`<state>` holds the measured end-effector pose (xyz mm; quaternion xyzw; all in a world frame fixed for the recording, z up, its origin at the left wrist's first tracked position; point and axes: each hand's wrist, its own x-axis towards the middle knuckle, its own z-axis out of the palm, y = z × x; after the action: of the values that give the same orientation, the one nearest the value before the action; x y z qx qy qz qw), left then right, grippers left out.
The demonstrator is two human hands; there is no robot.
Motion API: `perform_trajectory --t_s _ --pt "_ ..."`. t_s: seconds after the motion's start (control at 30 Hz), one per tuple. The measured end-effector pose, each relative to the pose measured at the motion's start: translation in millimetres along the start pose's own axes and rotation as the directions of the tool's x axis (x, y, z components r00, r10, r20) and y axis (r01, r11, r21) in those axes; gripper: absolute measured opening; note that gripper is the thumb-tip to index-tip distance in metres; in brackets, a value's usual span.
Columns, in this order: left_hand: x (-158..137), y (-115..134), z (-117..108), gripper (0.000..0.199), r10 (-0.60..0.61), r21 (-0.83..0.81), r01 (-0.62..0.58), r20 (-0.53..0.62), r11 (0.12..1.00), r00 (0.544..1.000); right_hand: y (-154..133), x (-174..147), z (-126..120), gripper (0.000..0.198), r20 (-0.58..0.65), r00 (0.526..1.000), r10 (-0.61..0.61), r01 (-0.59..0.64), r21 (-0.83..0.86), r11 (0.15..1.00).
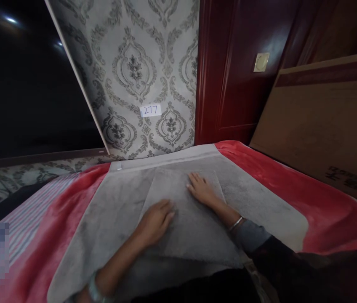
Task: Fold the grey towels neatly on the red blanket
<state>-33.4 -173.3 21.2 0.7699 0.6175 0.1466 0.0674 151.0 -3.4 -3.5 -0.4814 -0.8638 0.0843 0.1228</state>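
Observation:
A smaller grey plush piece of fabric [194, 235], roughly four-sided, lies flat on a larger grey plush cloth [102, 219]. My right hand [201, 189] rests palm down near the far edge of the smaller piece, fingers stretched out. Closer to me, my left hand [155, 223] is over its left side, slightly blurred, with thumb and fingers apart. Neither hand holds anything visible. Whether the smaller piece is separate or a folded part of the cloth, I cannot tell.
Red blanket [270, 181] shows on both sides of the grey cloth, with striped fabric [36, 219] at left. A dark screen [33, 84] hangs left on the patterned wall [134, 67]. A large cardboard box [320, 118] leans at right by a dark red door [229, 67].

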Motion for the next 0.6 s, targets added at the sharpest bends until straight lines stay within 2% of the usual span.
perform_trajectory --t_s 0.1,0.17,0.23,0.3,0.4,0.5,0.6 --pt "68.4 -2.0 -13.2 0.049 0.028 0.077 -0.029 0.023 0.997 0.999 3.7 13.9 -13.5 0.057 -0.033 0.991 0.133 -0.133 -0.020 0.991" --pt "109.5 -3.8 -9.2 0.052 -0.032 0.127 0.024 0.060 0.992 0.998 5.3 20.1 -13.8 0.056 -0.064 0.985 0.163 -0.165 -0.033 0.986" --pt "136.5 -8.3 4.2 0.055 -0.089 0.155 0.078 0.064 0.985 0.994 6.4 21.9 -5.7 0.055 -0.102 0.982 0.162 -0.168 -0.051 0.984" --pt "148.0 -14.7 21.7 0.056 -0.112 0.165 0.105 0.030 0.981 0.993 7.5 20.5 7.0 0.054 -0.137 0.979 0.151 -0.161 -0.070 0.984" --pt "148.1 -23.2 41.6 0.058 -0.110 0.167 0.110 -0.013 0.980 0.994 10.0 17.5 21.8 0.054 -0.162 0.976 0.143 -0.158 -0.087 0.984" --pt "145.5 -25.9 45.4 0.061 -0.138 0.186 0.141 -0.028 0.972 0.990 13.1 17.1 25.3 0.053 -0.171 0.976 0.136 -0.154 -0.098 0.983" --pt "146.6 -26.6 40.8 0.064 -0.240 0.219 0.251 -0.075 0.943 0.968 15.9 17.8 23.8 0.053 -0.176 0.976 0.129 -0.147 -0.099 0.984"
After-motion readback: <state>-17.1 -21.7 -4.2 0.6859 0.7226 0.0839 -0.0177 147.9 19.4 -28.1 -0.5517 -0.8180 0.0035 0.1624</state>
